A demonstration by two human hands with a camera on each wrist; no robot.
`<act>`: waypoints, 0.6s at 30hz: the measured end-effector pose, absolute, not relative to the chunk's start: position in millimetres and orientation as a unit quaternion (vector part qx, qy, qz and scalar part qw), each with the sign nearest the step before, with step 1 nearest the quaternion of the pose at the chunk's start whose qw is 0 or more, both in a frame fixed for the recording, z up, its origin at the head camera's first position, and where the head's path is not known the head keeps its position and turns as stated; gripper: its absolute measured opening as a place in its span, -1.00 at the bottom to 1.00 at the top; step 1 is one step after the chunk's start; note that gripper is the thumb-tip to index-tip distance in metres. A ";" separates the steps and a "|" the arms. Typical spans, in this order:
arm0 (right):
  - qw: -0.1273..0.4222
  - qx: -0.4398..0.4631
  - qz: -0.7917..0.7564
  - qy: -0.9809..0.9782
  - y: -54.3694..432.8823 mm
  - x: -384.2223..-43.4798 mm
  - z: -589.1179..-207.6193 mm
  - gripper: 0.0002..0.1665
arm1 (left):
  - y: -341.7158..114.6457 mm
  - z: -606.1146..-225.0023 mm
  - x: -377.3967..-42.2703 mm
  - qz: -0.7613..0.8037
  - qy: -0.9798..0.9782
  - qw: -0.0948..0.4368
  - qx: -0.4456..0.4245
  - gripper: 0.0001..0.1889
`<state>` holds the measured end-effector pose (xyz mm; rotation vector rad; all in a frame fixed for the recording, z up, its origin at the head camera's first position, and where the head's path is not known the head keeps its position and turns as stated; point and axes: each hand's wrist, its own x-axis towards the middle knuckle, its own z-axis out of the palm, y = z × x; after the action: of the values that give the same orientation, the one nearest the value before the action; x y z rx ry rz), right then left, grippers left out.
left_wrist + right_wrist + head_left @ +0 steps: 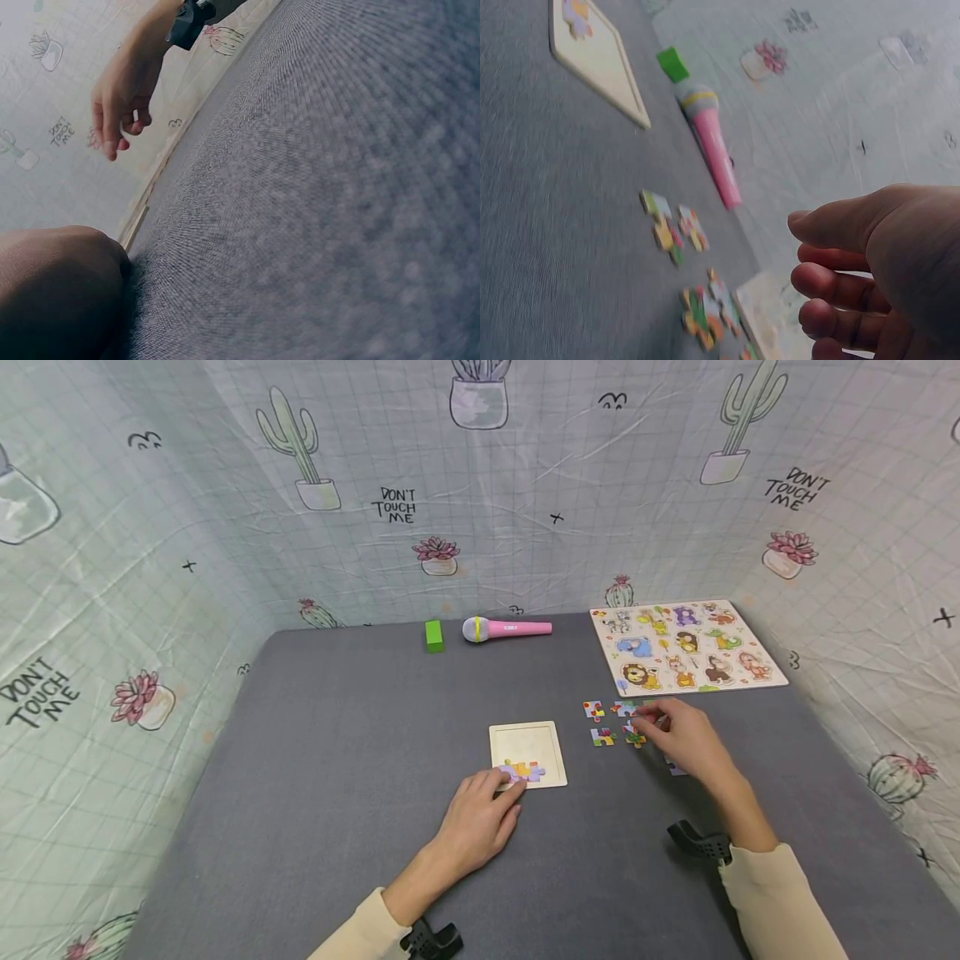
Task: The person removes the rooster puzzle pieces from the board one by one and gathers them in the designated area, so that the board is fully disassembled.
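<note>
A shallow wooden puzzle tray (pixel 527 742) lies mid-table, with a few joined jigsaw pieces (pixel 522 770) along its near edge. My left hand (pixel 474 822) rests at the tray's near-left corner, its fingertips touching those pieces. Several loose jigsaw pieces (pixel 602 737) are spread to the right of the tray. Over them hovers my right hand (pixel 688 742), which partly covers some pieces. In the right wrist view, the right hand's fingers (pixel 832 285) are loosely bent with nothing between them, and loose pieces (pixel 702 315) lie below. The left hand's fingertips are hidden in the left wrist view.
An animal puzzle board (pixel 675 652) lies at the back right, just beyond the loose pieces. A pink toy microphone (pixel 517 628) and a green block (pixel 434 637) stand near the back edge. Printed cloth (pixel 510 560) hangs around the grey table (pixel 337 752).
</note>
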<state>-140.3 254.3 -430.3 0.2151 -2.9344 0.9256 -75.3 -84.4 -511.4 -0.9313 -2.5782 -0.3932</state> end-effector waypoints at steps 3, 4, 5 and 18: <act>0.033 0.084 0.303 -0.949 243.8 -145.7 -428.0 -0.68 | -84.4 -512.0 -75.6 -0.141 -0.913 0.190 -0.332 -0.66; 0.034 0.088 0.304 -0.948 240.2 -147.3 -427.4 -0.69 | -84.3 -512.3 -75.7 -0.141 -0.913 0.190 -0.332 -0.66; 0.037 0.092 0.304 -0.948 236.4 -148.7 -426.7 -0.69 | -84.4 -512.5 -75.7 -0.142 -0.912 0.191 -0.333 -0.66; 0.044 0.140 0.316 -0.937 191.7 -160.9 -428.3 -0.75 | -83.7 -513.6 -75.1 -0.138 -0.915 0.187 -0.329 -0.66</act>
<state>-160.9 191.7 -428.3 0.4280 -2.8653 0.9668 -75.1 -83.7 -513.6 -0.9264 -2.5756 -0.3893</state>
